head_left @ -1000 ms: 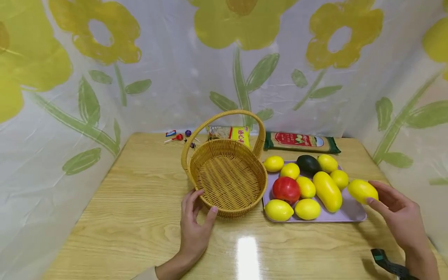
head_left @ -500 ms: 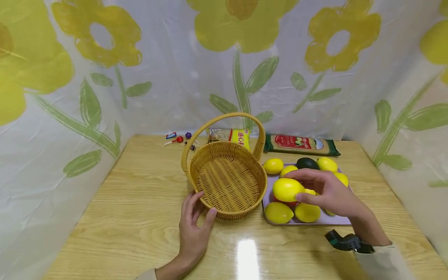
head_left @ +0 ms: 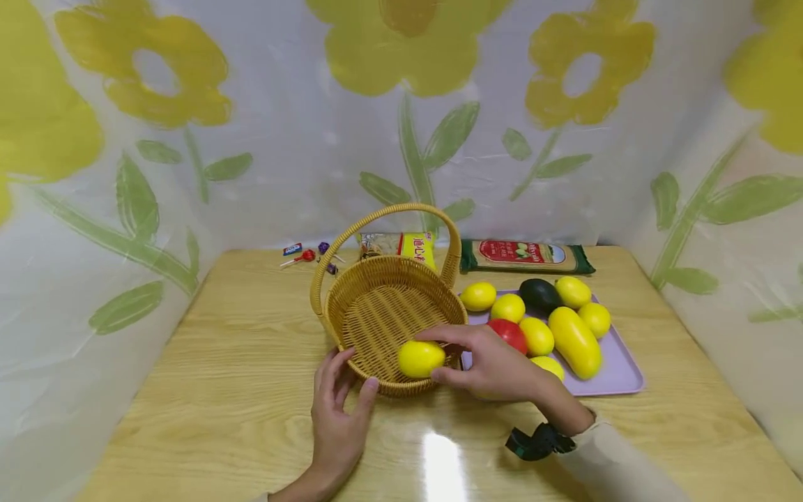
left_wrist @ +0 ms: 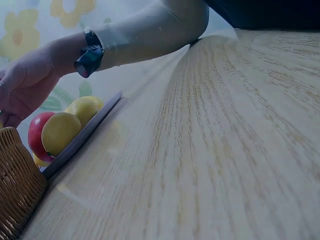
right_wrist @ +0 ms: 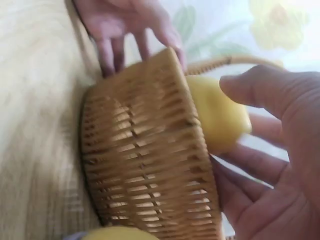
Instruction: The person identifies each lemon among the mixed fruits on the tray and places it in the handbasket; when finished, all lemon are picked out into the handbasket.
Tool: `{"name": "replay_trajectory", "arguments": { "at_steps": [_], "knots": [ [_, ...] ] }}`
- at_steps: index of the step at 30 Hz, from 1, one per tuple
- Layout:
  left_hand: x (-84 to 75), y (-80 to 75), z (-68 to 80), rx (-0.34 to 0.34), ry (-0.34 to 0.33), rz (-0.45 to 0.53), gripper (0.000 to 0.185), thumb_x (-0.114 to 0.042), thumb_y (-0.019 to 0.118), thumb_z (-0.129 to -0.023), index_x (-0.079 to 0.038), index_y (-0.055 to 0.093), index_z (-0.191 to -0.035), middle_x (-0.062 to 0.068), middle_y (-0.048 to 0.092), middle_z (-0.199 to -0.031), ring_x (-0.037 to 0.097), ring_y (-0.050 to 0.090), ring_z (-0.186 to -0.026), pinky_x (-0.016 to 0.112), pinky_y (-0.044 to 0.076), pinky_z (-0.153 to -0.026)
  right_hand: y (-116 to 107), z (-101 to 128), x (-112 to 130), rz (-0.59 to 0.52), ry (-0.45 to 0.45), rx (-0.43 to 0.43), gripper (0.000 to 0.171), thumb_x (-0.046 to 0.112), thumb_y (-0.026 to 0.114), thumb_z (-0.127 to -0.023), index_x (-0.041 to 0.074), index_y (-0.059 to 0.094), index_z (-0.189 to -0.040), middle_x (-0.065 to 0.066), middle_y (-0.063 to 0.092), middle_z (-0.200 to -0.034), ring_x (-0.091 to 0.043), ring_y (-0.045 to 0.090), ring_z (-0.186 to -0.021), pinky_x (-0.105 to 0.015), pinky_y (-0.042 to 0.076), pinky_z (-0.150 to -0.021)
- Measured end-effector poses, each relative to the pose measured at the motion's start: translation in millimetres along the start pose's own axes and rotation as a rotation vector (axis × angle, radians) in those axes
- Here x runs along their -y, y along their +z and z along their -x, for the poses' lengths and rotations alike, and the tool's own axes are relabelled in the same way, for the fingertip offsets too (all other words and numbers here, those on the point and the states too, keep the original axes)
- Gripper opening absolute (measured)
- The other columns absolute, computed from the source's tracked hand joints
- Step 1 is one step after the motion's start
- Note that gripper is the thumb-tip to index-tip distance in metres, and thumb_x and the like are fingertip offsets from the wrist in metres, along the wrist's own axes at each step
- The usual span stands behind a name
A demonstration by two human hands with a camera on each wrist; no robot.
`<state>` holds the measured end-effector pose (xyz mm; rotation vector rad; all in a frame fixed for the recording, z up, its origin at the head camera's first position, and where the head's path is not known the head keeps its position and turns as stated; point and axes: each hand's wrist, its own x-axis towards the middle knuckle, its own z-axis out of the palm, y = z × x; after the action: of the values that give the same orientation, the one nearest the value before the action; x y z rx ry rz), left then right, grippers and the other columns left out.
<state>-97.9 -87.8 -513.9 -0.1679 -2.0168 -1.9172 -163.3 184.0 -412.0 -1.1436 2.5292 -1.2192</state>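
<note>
A woven basket (head_left: 383, 275) with a tall handle stands mid-table. My right hand (head_left: 483, 362) holds a yellow lemon (head_left: 420, 358) just over the basket's near inner rim; the right wrist view shows the lemon (right_wrist: 217, 115) pinched between thumb and fingers above the basket wall (right_wrist: 145, 160). My left hand (head_left: 335, 408) rests with straight fingers against the basket's front outer wall. To the right, a lilac tray (head_left: 617, 373) carries several lemons, a red tomato (head_left: 511, 333), a dark avocado (head_left: 539, 294) and a long yellow fruit (head_left: 574, 341).
Behind the basket lie a yellow snack packet (head_left: 401, 245), a green noodle packet (head_left: 523, 256) and small sweets (head_left: 307, 252). Flowered plastic sheeting walls in the table on three sides. Bare wood (left_wrist: 225, 150) stretches in front of the basket and to its left.
My right hand picked up a lemon at the tray's right edge, carried it leftwards over the tray and now holds it above the basket's near rim. The left hand stayed at the basket.
</note>
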Motion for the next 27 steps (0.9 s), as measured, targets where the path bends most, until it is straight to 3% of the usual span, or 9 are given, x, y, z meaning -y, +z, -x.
{"name": "replay_trajectory", "arguments": {
  "at_steps": [5,7,11,15,18,21,23,27],
  "knots": [
    [0.0,-2.5,1.0,-0.026,0.03,0.023,0.053,0.002,0.072,-0.103,-0.001,0.053,-0.153,0.028,0.032,-0.168,0.053,0.045,-0.149,0.018,0.044,-0.123,-9,0,-1,-0.043,-0.035,0.021,0.047,0.022,0.081,-0.102,0.019,0.07,-0.147,0.002,0.074,-0.142,-0.014,0.074,-0.116,-0.037,0.067,-0.094],
    [0.3,-2.4,1.1,-0.03,0.032,0.023,0.053,0.003,0.072,-0.103,0.003,0.052,-0.152,0.027,0.033,-0.168,0.052,0.045,-0.149,0.018,0.043,-0.123,-27,8,-5,-0.042,-0.045,-0.004,0.044,0.02,0.082,-0.101,0.021,0.072,-0.144,0.002,0.076,-0.139,-0.015,0.075,-0.11,-0.034,0.068,-0.084],
    [0.4,-1.8,0.4,-0.03,0.026,0.025,0.055,0.003,0.073,-0.102,0.005,0.052,-0.152,0.025,0.033,-0.169,0.049,0.044,-0.15,0.019,0.043,-0.123,-75,33,-19,-0.032,-0.024,-0.079,0.043,0.01,0.083,-0.097,0.022,0.076,-0.139,-0.001,0.077,-0.138,-0.015,0.074,-0.117,-0.03,0.067,-0.092],
    [0.2,-1.6,-0.7,-0.017,0.014,0.028,0.055,0.002,0.073,-0.103,-0.002,0.053,-0.154,0.025,0.032,-0.169,0.049,0.043,-0.151,0.018,0.042,-0.124,-122,67,-39,-0.026,0.071,-0.169,0.045,-0.001,0.078,-0.098,0.011,0.074,-0.14,0.0,0.076,-0.138,-0.01,0.072,-0.121,-0.019,0.059,-0.105],
    [0.3,-1.4,-1.2,-0.009,0.001,0.028,0.055,0.001,0.072,-0.104,-0.004,0.052,-0.154,0.025,0.031,-0.169,0.05,0.043,-0.151,0.018,0.042,-0.124,-146,91,-58,-0.033,0.157,-0.24,0.041,-0.004,0.072,-0.1,0.002,0.071,-0.141,0.001,0.076,-0.136,-0.006,0.072,-0.121,-0.015,0.058,-0.103],
    [0.3,-1.4,-1.1,-0.004,-0.009,0.024,0.055,0.0,0.072,-0.104,-0.002,0.051,-0.155,0.022,0.031,-0.17,0.05,0.043,-0.151,0.018,0.042,-0.124,-160,113,-77,-0.007,0.258,-0.306,0.038,0.0,0.071,-0.103,0.003,0.071,-0.141,0.002,0.076,-0.135,-0.003,0.072,-0.12,-0.012,0.059,-0.098],
    [0.3,-1.0,-1.2,-0.002,-0.01,0.025,0.055,0.0,0.071,-0.104,0.0,0.051,-0.155,0.021,0.03,-0.171,0.05,0.043,-0.151,0.017,0.043,-0.123,-165,124,-89,0.025,0.308,-0.314,0.038,0.005,0.072,-0.105,0.004,0.071,-0.143,0.005,0.076,-0.135,0.002,0.07,-0.12,-0.01,0.058,-0.095],
    [0.6,-0.1,-1.5,0.002,-0.009,0.033,0.055,0.001,0.071,-0.104,-0.001,0.051,-0.154,0.022,0.03,-0.17,0.05,0.042,-0.151,0.017,0.043,-0.123,-171,140,-108,0.114,0.424,-0.243,0.04,0.015,0.074,-0.106,0.006,0.071,-0.144,-0.006,0.075,-0.14,0.003,0.068,-0.12,-0.01,0.057,-0.093]
  ]
}}
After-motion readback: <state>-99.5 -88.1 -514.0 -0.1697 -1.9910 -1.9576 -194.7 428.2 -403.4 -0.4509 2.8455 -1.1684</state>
